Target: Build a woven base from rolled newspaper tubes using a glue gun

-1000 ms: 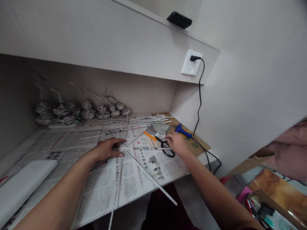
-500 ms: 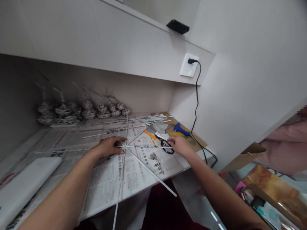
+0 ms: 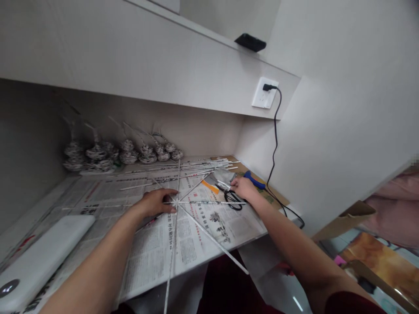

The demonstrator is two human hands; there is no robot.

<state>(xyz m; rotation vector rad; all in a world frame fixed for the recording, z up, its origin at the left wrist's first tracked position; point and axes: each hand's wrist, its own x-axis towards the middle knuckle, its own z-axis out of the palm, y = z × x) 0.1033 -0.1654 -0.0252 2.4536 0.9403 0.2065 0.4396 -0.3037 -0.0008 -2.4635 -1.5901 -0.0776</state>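
Note:
Several thin rolled-newspaper sticks (image 3: 209, 235) cross at one hub and fan out like spokes over the newspaper-covered desk. My left hand (image 3: 159, 203) grips them at the hub, thumb and forefinger on either side. My right hand (image 3: 245, 188) is at the right of the desk, fingers bent together beside a small whitish item; what they hold, if anything, is hidden. Just below those fingers lie black-handled scissors (image 3: 233, 200). An orange strip (image 3: 210, 186) and a grey plastic bag (image 3: 225, 175) are to their left. A blue glue gun (image 3: 255, 179) lies partly behind my right hand.
Along the back stand several woven-paper gourds (image 3: 129, 152). Loose paper sticks (image 3: 196, 165) lie before them. A white box-like object (image 3: 49, 257) occupies the left. A black cable (image 3: 276, 139) runs from the socket (image 3: 264, 93) to the desk. Another person's pink clothing (image 3: 396, 205) shows at right.
My right hand has left the end of the paper stick and moved slightly up to the items behind the scissors. My left hand stays on the hub. The view has shifted slightly.

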